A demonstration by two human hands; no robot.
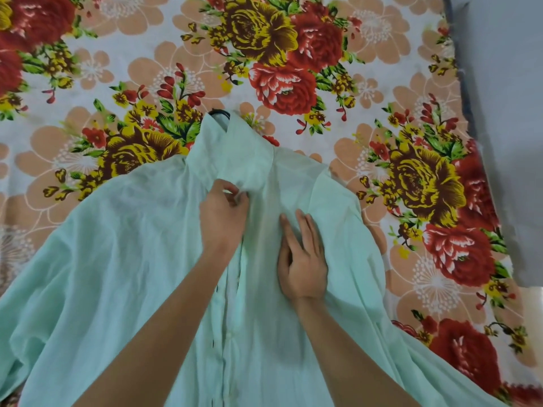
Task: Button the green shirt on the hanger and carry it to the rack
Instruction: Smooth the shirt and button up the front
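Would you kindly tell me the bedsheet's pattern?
Floral: red, yellow and peach flowers on white bedsheet, in the head view.

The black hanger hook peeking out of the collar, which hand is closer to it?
Left. The left hand pinches the green shirt just below the collar, under the hanger hook. The right hand lies flat lower down, to the right.

A bed covered by a floral sheet (293, 69), printed with red and yellow roses and peach blossoms on white, fills the view, its edge running down toward 3 o'clock beside a grey floor (505, 113). Directly on the sheet lies a pale green shirt (117, 259), spread from the centre toward 6 o'clock with sleeves fanning toward 8 and 4 o'clock. Its collar points to 12 o'clock, where the dark hook of a hanger (219, 112) pokes out.
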